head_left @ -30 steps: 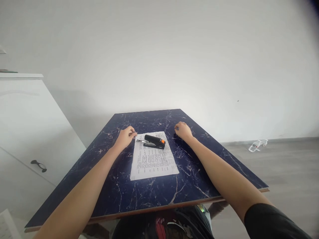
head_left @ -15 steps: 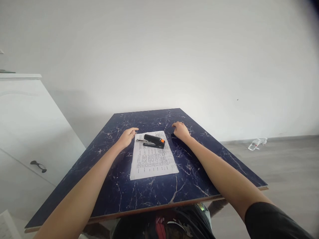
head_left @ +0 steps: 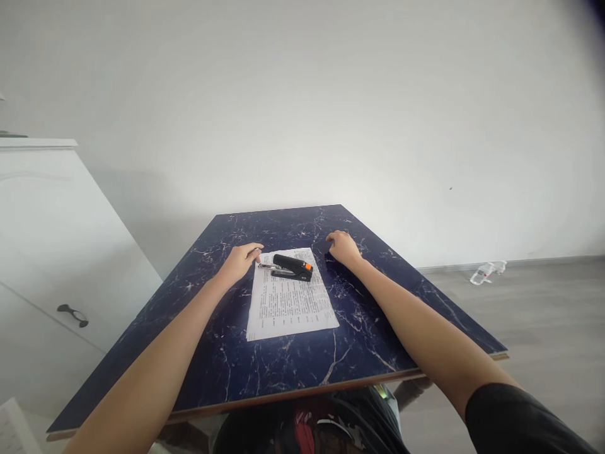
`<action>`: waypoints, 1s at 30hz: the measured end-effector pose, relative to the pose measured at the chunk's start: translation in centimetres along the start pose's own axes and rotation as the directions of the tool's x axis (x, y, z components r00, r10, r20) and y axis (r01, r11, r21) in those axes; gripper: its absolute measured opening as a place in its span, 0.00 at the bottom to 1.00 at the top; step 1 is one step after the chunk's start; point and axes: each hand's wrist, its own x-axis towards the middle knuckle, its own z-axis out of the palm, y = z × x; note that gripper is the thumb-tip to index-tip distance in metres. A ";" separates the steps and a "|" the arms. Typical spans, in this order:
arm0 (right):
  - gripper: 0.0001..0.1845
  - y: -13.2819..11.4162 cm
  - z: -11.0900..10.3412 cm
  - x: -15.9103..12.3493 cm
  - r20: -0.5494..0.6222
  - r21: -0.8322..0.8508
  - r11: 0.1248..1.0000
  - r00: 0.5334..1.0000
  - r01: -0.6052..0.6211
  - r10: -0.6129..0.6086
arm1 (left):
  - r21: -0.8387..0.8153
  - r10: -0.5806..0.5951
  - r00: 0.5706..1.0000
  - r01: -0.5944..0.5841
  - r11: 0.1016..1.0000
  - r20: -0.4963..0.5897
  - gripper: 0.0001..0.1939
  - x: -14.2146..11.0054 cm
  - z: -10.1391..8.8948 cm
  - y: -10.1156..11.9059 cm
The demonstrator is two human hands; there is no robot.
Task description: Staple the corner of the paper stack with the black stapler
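A black stapler with an orange patch lies across the upper part of some printed paper sheets. From its left end a thin metal piece sticks out. My left hand is at the sheets' upper left corner, index finger stretched out and thumb apart, its fingertips close to that metal piece. Whether they touch it I cannot tell. My right hand rests on the table to the right of the sheets, its fingers curled in and partly hidden; nothing shows in it.
The dark blue marbled table has its far edge near a white wall. On the left is a white cabinet with a dark handle. A clear plastic item lies on the grey floor at the right.
My left hand has shifted slightly, its thumb and lower fingers now nearer the stapler's metal piece. My right hand, the stapler and the sheets have stayed in place.
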 end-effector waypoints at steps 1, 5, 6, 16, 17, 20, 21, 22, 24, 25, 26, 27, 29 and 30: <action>0.21 0.0 0.0 0.0 0.002 -0.001 1.000 1.000 0.000 0.000 | 0.001 0.003 1.000 -0.003 1.000 -0.005 0.21 0.1 0.0 0.0; 0.21 0.1 0.1 0.1 0.006 -0.002 1.000 1.000 0.000 0.000 | 0.006 0.049 0.999 -0.049 0.999 -0.021 0.21 0.2 0.2 0.0; 0.21 0.1 0.1 0.1 0.005 -0.001 1.000 1.000 -0.003 0.003 | 0.006 0.062 0.998 -0.062 0.998 -0.018 0.21 0.2 0.2 0.1; 0.20 -0.2 -0.2 0.0 0.004 0.014 1.000 1.000 -0.017 0.017 | -0.080 0.060 0.994 -0.053 0.995 0.094 0.14 -0.3 1.0 0.4; 0.20 -0.3 -0.2 0.0 0.003 0.018 1.000 1.000 -0.016 0.016 | -0.085 0.062 0.992 -0.053 0.995 0.106 0.12 -0.3 1.2 0.3; 0.21 -0.3 -0.1 0.0 0.000 0.032 0.999 1.000 -0.013 0.013 | -0.080 0.051 0.993 -0.042 0.996 0.106 0.09 -0.2 1.9 0.1; 0.21 -0.3 -0.1 0.0 0.001 0.036 0.999 1.000 -0.011 0.011 | -0.080 0.044 0.994 -0.035 0.996 0.102 0.09 -0.1 2.0 0.1; 0.21 -0.3 0.0 0.0 0.003 0.039 0.999 1.000 -0.011 0.011 | -0.083 0.036 0.994 -0.028 0.996 0.100 0.09 -0.1 2.1 0.1; 0.21 -0.2 0.0 0.0 0.009 0.044 0.999 1.000 -0.013 0.012 | -0.091 0.028 0.993 -0.018 0.996 0.111 0.09 0.0 2.1 0.0; 0.21 -0.2 0.1 0.0 0.011 0.047 0.999 1.000 -0.013 0.012 | -0.094 0.027 0.993 -0.015 0.995 0.119 0.09 0.0 2.1 0.0; 0.21 -0.2 0.1 0.0 0.014 0.050 0.999 1.000 -0.013 0.012 | -0.098 0.024 0.992 -0.012 0.995 0.124 0.09 0.1 2.2 0.0; 0.21 -0.2 0.1 0.0 0.016 0.053 0.999 1.000 -0.012 0.011 | -0.103 0.022 0.992 -0.008 0.995 0.127 0.09 0.1 2.2 0.0; 0.21 -0.2 0.1 0.0 0.018 0.057 0.998 1.000 -0.011 0.010 | -0.117 0.015 0.991 0.001 0.993 0.134 0.09 0.2 2.3 -0.2; 0.21 -0.3 0.1 0.0 0.020 0.058 0.998 1.000 -0.011 0.010 | -0.126 0.010 0.990 0.008 0.992 0.140 0.09 0.2 2.4 -0.2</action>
